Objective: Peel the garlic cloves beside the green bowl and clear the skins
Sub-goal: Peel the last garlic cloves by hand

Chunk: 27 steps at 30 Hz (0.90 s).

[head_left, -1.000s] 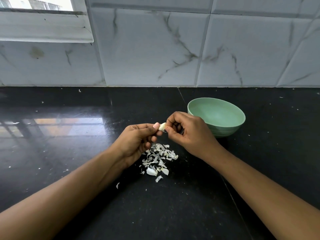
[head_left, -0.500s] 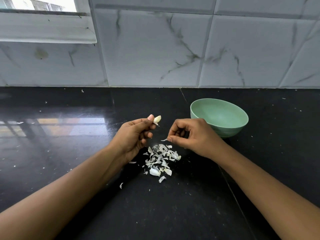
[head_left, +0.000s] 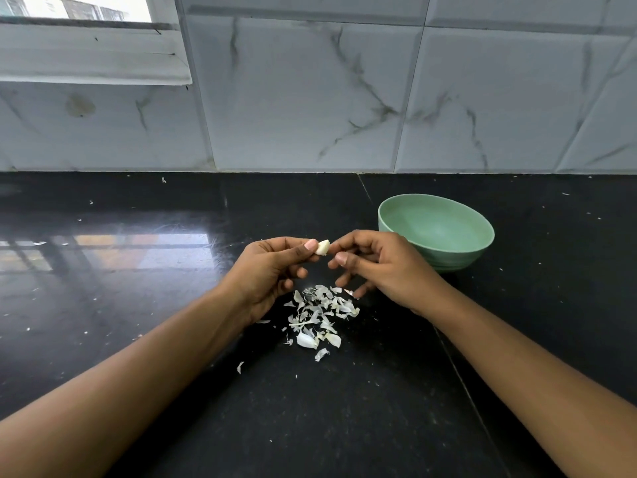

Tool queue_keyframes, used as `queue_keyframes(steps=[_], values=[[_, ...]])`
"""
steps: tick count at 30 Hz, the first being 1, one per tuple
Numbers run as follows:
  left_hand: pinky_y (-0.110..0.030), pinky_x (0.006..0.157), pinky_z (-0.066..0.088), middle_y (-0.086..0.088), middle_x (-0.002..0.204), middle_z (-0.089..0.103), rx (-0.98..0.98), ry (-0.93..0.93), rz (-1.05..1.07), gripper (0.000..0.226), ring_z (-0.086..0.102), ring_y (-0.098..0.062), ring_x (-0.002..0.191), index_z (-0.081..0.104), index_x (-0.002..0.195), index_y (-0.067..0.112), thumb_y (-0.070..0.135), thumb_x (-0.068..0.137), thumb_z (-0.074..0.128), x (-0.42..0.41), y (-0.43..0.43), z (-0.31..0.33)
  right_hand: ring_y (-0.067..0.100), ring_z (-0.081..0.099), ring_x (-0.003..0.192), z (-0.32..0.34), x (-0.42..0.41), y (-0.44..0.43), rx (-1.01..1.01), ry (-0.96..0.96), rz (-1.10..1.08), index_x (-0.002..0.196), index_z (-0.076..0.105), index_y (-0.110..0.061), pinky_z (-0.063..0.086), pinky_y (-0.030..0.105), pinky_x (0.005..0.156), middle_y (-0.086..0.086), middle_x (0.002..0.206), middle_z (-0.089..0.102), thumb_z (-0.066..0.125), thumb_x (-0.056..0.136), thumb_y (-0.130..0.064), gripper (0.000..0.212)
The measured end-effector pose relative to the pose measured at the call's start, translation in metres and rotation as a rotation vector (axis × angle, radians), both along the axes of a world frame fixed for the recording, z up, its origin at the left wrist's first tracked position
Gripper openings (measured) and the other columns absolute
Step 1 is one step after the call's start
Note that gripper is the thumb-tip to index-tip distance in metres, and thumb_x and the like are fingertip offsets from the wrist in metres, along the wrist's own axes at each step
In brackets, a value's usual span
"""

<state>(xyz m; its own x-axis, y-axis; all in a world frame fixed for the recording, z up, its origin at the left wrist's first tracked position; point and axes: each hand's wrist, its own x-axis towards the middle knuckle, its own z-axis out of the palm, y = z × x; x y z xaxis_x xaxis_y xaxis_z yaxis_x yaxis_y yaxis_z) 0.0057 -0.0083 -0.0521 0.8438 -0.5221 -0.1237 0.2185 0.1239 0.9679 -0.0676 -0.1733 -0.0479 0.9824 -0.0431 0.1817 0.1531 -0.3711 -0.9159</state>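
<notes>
My left hand (head_left: 272, 270) pinches a small pale garlic clove (head_left: 322, 247) between thumb and fingertips, held above the black counter. My right hand (head_left: 375, 267) is just to the clove's right, its forefinger tip touching the clove's end and the other fingers loosely curled. Below the hands lies a pile of white garlic skins (head_left: 320, 313). A pale green bowl (head_left: 475, 250) stands just behind my right hand, and its visible inside looks bare.
The black polished counter (head_left: 138, 305) carries scattered skin flecks, one stray piece (head_left: 240, 367) lying left of the pile. A marble-tiled wall (head_left: 310, 98) closes the back, with a window sill (head_left: 89, 53) at the upper left.
My right hand had dropped toward the skin pile half a second ago; it has now come back up to the clove. My left hand keeps holding the clove at about the same height.
</notes>
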Motion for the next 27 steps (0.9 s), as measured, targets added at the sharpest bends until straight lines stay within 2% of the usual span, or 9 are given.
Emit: queue_keyframes(steps=[5, 9, 13, 15, 19, 24, 27], values=[[-0.012, 0.033, 0.032, -0.001, 0.065, 0.068, 0.032, -0.092, -0.005, 0.014, 0.049, -0.002, 0.04, 0.068, 0.073, 0.01, 0.022, 0.065, 0.071, -0.002, -0.001, -0.002, 0.012, 0.067, 0.065, -0.005, 0.001, 0.008, 0.191, 0.057, -0.018, 0.094, 0.065, -0.007, 0.053, 0.028, 0.054, 0.007, 0.085, 0.069, 0.061, 0.09, -0.012, 0.007], [-0.012, 0.032, 0.029, 0.0, 0.06, 0.065, 0.057, -0.17, 0.0, 0.015, 0.047, -0.004, 0.038, 0.067, 0.074, 0.007, 0.02, 0.068, 0.07, -0.004, 0.0, -0.001, 0.014, 0.067, 0.06, -0.003, 0.001, 0.007, 0.226, 0.03, -0.052, 0.089, 0.066, -0.007, 0.053, 0.028, 0.051, 0.008, 0.081, 0.07, 0.064, 0.087, -0.009, 0.003], [-0.012, 0.032, 0.03, 0.003, 0.049, 0.06, 0.108, -0.256, 0.013, 0.007, 0.046, -0.004, 0.033, 0.066, 0.077, 0.006, 0.011, 0.081, 0.068, -0.008, 0.001, 0.002, 0.014, 0.067, 0.058, 0.0, 0.0, 0.005, 0.237, 0.015, -0.049, 0.089, 0.068, -0.003, 0.054, 0.021, 0.049, 0.003, 0.074, 0.072, 0.063, 0.087, -0.007, 0.006], [-0.014, 0.036, 0.037, 0.003, 0.051, 0.062, 0.135, -0.314, 0.021, 0.007, 0.051, -0.005, 0.038, 0.067, 0.077, 0.009, 0.013, 0.081, 0.069, -0.007, 0.0, 0.001, 0.014, 0.068, 0.06, 0.002, -0.001, 0.003, 0.236, 0.031, -0.035, 0.09, 0.068, -0.002, 0.053, 0.02, 0.05, 0.003, 0.075, 0.072, 0.062, 0.088, -0.008, 0.009], [-0.017, 0.045, 0.047, -0.002, 0.055, 0.065, 0.104, -0.357, 0.028, 0.015, 0.059, -0.009, 0.047, 0.069, 0.076, 0.01, 0.023, 0.068, 0.071, -0.006, -0.001, -0.001, 0.014, 0.069, 0.063, 0.005, -0.002, 0.002, 0.253, 0.055, -0.01, 0.09, 0.067, -0.001, 0.053, 0.02, 0.051, 0.005, 0.076, 0.071, 0.059, 0.09, -0.009, 0.012], [-0.017, 0.049, 0.049, -0.004, 0.057, 0.067, 0.088, -0.386, 0.032, 0.019, 0.062, -0.01, 0.052, 0.07, 0.076, 0.011, 0.027, 0.065, 0.071, -0.006, -0.001, -0.003, 0.013, 0.069, 0.065, 0.005, -0.004, 0.004, 0.253, 0.044, 0.001, 0.084, 0.065, -0.006, 0.055, 0.021, 0.053, 0.004, 0.073, 0.07, 0.057, 0.092, -0.009, 0.012], [-0.017, 0.051, 0.05, -0.004, 0.059, 0.068, 0.09, -0.424, 0.036, 0.011, 0.064, -0.01, 0.056, 0.07, 0.076, 0.013, 0.022, 0.07, 0.072, -0.008, -0.001, -0.001, 0.012, 0.067, 0.061, 0.005, -0.004, 0.005, 0.266, 0.03, -0.016, 0.082, 0.063, -0.006, 0.055, 0.022, 0.051, 0.007, 0.072, 0.066, 0.056, 0.092, -0.008, 0.012]])
